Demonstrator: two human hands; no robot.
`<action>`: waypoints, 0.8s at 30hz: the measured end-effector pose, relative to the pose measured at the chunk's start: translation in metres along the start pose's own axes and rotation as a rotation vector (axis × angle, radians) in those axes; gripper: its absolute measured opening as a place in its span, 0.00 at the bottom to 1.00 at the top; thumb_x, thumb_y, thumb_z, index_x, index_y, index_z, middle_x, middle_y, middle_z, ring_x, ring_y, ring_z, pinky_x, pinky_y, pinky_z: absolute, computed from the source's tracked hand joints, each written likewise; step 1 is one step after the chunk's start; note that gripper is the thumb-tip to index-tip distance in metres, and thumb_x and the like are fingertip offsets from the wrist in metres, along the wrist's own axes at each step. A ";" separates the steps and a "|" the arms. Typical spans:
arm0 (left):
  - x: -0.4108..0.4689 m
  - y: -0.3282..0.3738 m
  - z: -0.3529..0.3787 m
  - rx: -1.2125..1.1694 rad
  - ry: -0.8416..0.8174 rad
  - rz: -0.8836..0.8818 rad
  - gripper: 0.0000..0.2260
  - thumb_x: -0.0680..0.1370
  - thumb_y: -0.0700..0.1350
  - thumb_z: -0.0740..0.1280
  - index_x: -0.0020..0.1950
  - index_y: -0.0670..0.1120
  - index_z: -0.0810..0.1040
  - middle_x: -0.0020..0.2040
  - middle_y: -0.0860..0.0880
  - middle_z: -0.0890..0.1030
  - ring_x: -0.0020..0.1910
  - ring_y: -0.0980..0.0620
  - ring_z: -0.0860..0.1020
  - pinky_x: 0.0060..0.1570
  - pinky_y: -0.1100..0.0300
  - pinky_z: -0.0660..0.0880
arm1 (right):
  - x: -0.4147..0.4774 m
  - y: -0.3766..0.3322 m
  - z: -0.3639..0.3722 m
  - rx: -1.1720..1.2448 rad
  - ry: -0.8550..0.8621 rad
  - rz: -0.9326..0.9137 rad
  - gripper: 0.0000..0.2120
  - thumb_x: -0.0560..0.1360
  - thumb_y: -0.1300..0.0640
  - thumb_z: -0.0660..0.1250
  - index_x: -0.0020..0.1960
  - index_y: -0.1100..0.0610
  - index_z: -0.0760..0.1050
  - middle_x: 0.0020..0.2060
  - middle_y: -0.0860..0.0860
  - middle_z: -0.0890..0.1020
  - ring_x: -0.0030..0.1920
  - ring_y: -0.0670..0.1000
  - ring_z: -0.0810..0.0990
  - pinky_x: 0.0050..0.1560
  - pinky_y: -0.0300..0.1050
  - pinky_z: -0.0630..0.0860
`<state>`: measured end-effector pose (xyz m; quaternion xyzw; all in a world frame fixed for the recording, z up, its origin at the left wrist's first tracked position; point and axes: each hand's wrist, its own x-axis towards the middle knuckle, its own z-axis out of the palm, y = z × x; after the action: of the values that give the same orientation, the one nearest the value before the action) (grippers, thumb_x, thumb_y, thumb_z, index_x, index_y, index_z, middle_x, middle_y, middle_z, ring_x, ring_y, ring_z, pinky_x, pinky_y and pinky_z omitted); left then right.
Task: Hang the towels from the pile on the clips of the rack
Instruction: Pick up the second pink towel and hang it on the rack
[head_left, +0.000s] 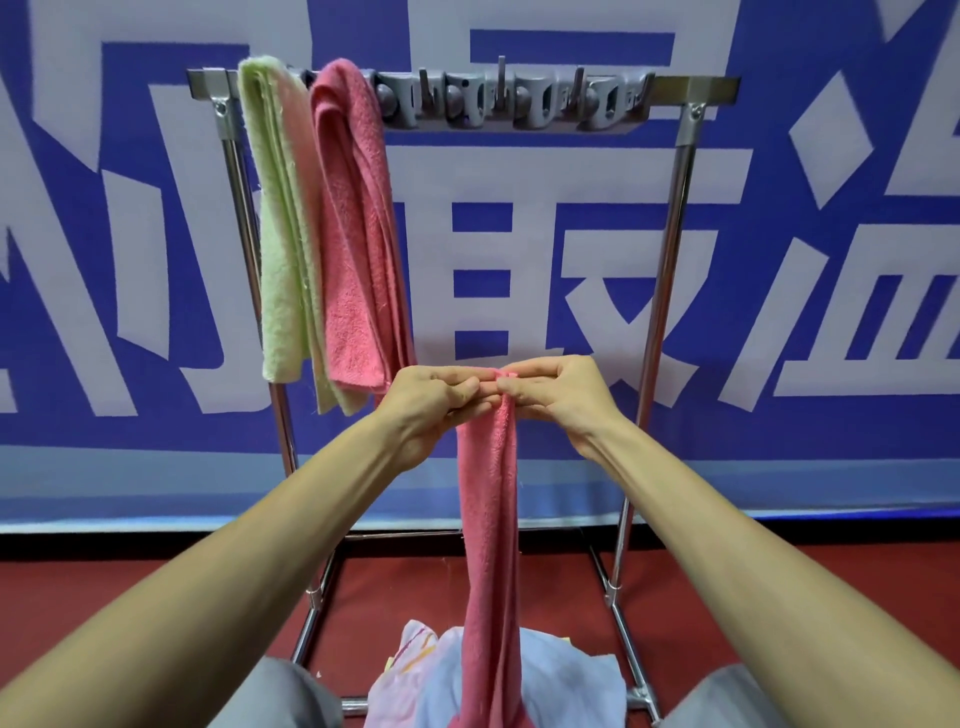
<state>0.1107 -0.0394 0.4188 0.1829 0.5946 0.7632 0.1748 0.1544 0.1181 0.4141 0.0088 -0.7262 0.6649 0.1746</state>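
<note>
The person's forearms (291, 519) are bare all the way to the wrists, and the left hand (431, 402) and right hand (550, 397) are bare too. Plain grey trousers (275, 696) of smooth cloth cover both knees at the bottom edge.

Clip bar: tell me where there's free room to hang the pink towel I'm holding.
Free: the grey clips from the hung pink towel rightward to the rack's right post. Crowded: the left end, where the green towel and that pink one hang side by side.

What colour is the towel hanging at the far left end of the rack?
Light green towel, clearest in the head view.
</note>
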 end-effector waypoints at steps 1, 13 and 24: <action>-0.002 0.003 -0.001 -0.011 -0.009 0.008 0.11 0.78 0.29 0.58 0.57 0.32 0.78 0.51 0.37 0.83 0.43 0.50 0.84 0.49 0.62 0.80 | 0.001 -0.004 0.001 -0.015 0.007 -0.016 0.10 0.70 0.64 0.74 0.51 0.65 0.82 0.43 0.59 0.85 0.41 0.52 0.85 0.42 0.44 0.82; -0.005 0.007 -0.030 0.377 0.087 0.180 0.37 0.66 0.57 0.76 0.71 0.48 0.67 0.63 0.45 0.76 0.47 0.52 0.78 0.43 0.58 0.74 | 0.003 -0.037 0.006 -0.054 -0.016 -0.092 0.07 0.77 0.66 0.65 0.48 0.59 0.81 0.41 0.54 0.84 0.41 0.49 0.83 0.41 0.41 0.82; -0.005 0.051 -0.002 0.551 0.005 0.449 0.08 0.77 0.41 0.68 0.55 0.46 0.81 0.49 0.50 0.83 0.45 0.61 0.80 0.47 0.67 0.76 | 0.002 -0.066 -0.003 -0.241 0.143 -0.331 0.09 0.77 0.65 0.65 0.49 0.55 0.82 0.42 0.49 0.84 0.45 0.47 0.83 0.42 0.37 0.81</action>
<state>0.1120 -0.0551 0.4672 0.3476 0.7236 0.5938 -0.0547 0.1695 0.1137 0.4779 0.0598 -0.7749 0.5343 0.3325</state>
